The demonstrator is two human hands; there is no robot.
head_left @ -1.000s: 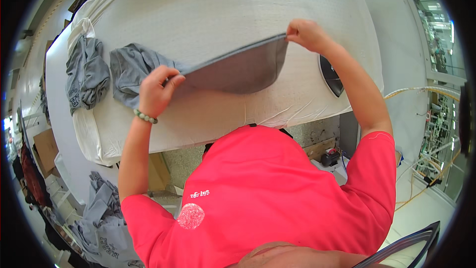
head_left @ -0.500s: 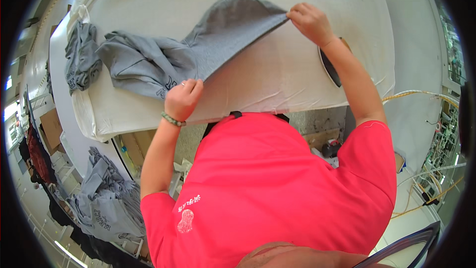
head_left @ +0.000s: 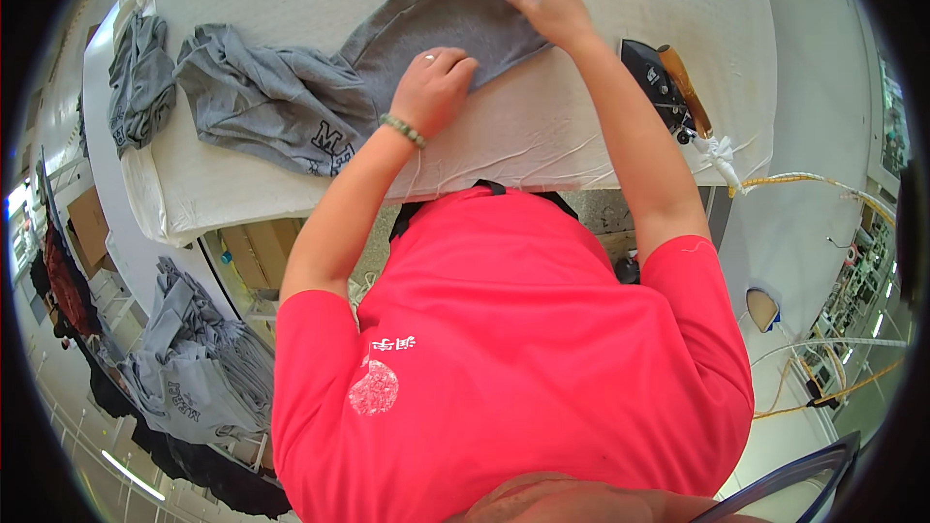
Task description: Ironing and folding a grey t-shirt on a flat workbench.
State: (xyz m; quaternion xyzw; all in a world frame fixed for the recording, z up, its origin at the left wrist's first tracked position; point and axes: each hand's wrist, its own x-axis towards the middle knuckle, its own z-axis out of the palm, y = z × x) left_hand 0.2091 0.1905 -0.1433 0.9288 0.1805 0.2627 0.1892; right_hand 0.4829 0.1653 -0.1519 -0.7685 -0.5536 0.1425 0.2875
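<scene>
A grey knit garment (head_left: 281, 87) with dark lettering lies across a white cloth-covered table (head_left: 678, 0). Its right part is spread fairly flat, while the left part is bunched in folds. My left hand (head_left: 434, 92) rests over the lower edge of the spread part, its fingers curled against the cloth and their tips partly hidden. By the far right corner of the garment is my right hand (head_left: 557, 10), thumb and fingers apart, with no cloth visible between them.
A pressing iron (head_left: 659, 82) with a brown handle and cord lies on the table, right of my right forearm. Another crumpled grey garment (head_left: 142, 82) sits at the left table edge. A heap of grey garments (head_left: 194, 358) hangs lower left. Cables (head_left: 823, 184) run along the right.
My left hand has moved from the garment's lower edge up and right onto the spread part. My right hand has let go of the corner and moved up-left. The iron shows more fully.
</scene>
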